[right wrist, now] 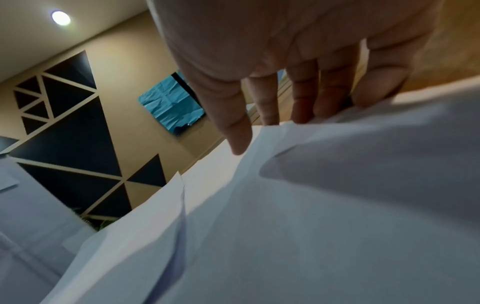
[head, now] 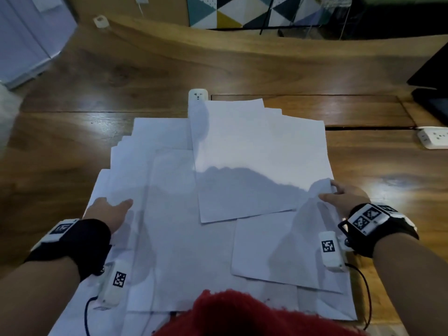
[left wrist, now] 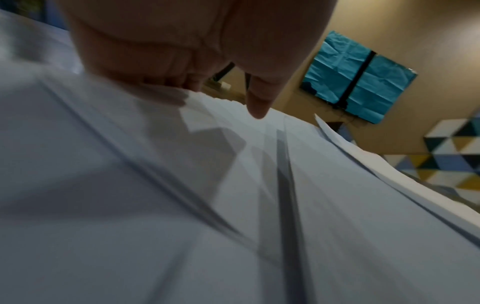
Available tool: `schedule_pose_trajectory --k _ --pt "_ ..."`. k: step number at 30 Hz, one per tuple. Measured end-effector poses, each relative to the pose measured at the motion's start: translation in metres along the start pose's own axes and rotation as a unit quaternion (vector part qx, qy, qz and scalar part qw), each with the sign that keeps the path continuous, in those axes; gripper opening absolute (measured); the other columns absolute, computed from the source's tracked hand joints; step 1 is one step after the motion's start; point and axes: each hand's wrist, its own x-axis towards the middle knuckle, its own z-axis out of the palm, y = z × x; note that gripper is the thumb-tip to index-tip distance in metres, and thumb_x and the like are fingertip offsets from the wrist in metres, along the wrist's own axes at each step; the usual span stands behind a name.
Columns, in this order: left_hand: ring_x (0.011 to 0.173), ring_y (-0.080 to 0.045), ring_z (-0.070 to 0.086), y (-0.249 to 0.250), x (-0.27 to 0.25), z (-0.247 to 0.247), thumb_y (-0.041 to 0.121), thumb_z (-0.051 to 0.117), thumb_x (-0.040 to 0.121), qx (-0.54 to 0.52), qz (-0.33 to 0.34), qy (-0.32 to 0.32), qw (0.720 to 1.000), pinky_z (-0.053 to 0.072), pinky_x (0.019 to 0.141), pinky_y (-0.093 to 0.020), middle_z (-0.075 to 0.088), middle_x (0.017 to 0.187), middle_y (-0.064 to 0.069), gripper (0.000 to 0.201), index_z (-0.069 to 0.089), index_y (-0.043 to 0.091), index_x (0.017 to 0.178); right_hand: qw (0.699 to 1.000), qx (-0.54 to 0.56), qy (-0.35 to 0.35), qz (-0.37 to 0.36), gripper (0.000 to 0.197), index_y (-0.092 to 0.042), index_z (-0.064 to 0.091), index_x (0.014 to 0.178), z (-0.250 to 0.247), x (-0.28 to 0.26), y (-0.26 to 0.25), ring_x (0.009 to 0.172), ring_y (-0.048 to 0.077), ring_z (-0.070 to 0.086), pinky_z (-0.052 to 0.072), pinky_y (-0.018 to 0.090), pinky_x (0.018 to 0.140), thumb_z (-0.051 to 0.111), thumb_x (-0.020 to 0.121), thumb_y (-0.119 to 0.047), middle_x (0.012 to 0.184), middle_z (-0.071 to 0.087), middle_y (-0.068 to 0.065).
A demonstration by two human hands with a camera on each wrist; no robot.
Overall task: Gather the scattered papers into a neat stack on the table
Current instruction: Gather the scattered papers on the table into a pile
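Head view showed the white papers (head: 218,190) spread in overlapping sheets on the wooden tabletop (head: 363,166), their far edge covering part of a white power strip (head: 198,95). The left hand (head: 106,214) lay at the spread's left edge, fingers tucked under a sheet, thumb on top. The right hand (head: 344,195) pinched the right edge of the sheets, which curled up there. Only the right wrist view showed its fingers (right wrist: 306,98) beneath the lifted paper and the thumb above.
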Motion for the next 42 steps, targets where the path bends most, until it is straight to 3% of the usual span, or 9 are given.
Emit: schedule_pose_trajectory --k 8,15,18,21,25,29,33,36,42 --pt "0.114 -0.039 0.051 0.028 -0.038 0.031 0.015 0.058 0.086 0.0 0.124 -0.073 0.99 0.034 0.081 -0.032 0.052 0.128 -0.025 0.046 0.039 0.0 0.125 0.997 -0.05 -0.008 -0.058 0.052 -0.014 0.04 0.138 0.026 -0.01 -0.025 0.121 0.031 0.05 0.038 0.029 0.096 0.056 0.088 -0.02 0.141 0.047 0.011" --pt "0.107 -0.032 0.052 0.023 -0.041 0.036 0.01 0.054 0.087 -0.024 0.157 -0.099 0.982 0.033 0.082 -0.03 0.053 0.129 -0.018 0.044 0.041 0.006 0.128 0.986 -0.11 -0.047 -0.119 0.009 -0.017 0.056 0.085 0.019 -0.022 -0.019 0.092 0.027 0.054 0.036 0.026 0.074 0.053 0.088 -0.009 0.099 0.059 0.011" --pt "0.094 -0.025 0.048 0.027 -0.041 0.036 0.011 0.056 0.085 -0.04 0.153 -0.097 0.983 0.036 0.081 -0.031 0.057 0.125 -0.018 0.043 0.046 0.007 0.126 0.987 -0.113 -0.027 -0.115 0.018 -0.022 0.057 0.103 0.028 -0.022 -0.025 0.104 0.034 0.052 0.045 0.038 0.087 0.058 0.085 -0.024 0.108 0.047 0.011" --pt "0.102 -0.037 0.054 0.026 -0.037 0.022 0.025 0.062 0.08 -0.033 0.125 0.037 0.991 0.043 0.088 -0.041 0.056 0.124 -0.022 0.045 0.052 0.006 0.12 0.994 -0.096 0.038 -0.034 0.058 -0.04 0.033 0.132 0.021 -0.014 -0.02 0.122 0.041 0.039 0.039 0.053 0.1 0.057 0.08 -0.049 0.134 0.033 0.01" --pt "0.109 -0.049 0.048 -0.021 0.007 -0.011 0.058 0.063 0.054 0.06 -0.07 0.128 0.987 0.044 0.092 -0.054 0.047 0.126 -0.025 0.089 0.046 0.007 0.125 0.99 -0.086 0.091 0.071 0.071 -0.014 0.03 0.135 0.006 -0.003 -0.001 0.109 0.041 0.052 0.047 0.048 0.087 0.057 0.075 -0.041 0.132 0.044 0.02" --pt "0.07 -0.05 0.061 -0.136 0.138 -0.005 0.088 0.054 -0.003 0.041 -0.128 0.099 0.986 0.051 0.065 -0.063 0.061 0.094 -0.021 0.131 0.054 0.009 0.102 0.996 -0.056 0.043 0.058 0.046 -0.003 0.05 0.118 0.009 -0.006 -0.003 0.072 0.029 0.06 0.051 0.034 0.064 0.062 0.077 -0.021 0.09 0.062 0.016" --pt "0.082 -0.045 0.063 -0.05 0.026 -0.025 0.064 0.07 0.055 0.103 -0.064 0.067 0.99 0.055 0.073 -0.047 0.066 0.105 -0.026 0.087 0.059 0.001 0.113 0.995 -0.088 -0.01 0.056 0.049 -0.006 0.048 0.123 0.015 -0.01 -0.004 0.086 0.032 0.058 0.048 0.035 0.075 0.062 0.082 -0.027 0.112 0.062 0.02" --pt "0.076 -0.038 0.061 -0.028 0.0 -0.032 0.052 0.057 0.08 0.108 -0.02 0.02 0.994 0.05 0.068 -0.039 0.066 0.091 -0.025 0.059 0.064 -0.005 0.094 0.995 -0.088 -0.004 0.05 0.042 -0.009 0.044 0.125 0.011 -0.009 -0.003 0.072 0.027 0.055 0.044 0.03 0.061 0.054 0.087 -0.022 0.089 0.06 0.013" --pt "0.083 -0.034 0.05 -0.018 -0.005 -0.028 0.02 0.054 0.087 0.064 0.055 -0.001 0.996 0.037 0.073 -0.038 0.057 0.097 -0.019 0.024 0.053 0.001 0.102 0.998 -0.047 0.031 0.009 0.051 -0.011 0.041 0.134 0.005 -0.008 -0.003 0.086 0.027 0.051 0.037 0.025 0.052 0.052 0.086 -0.001 0.105 0.055 0.016"
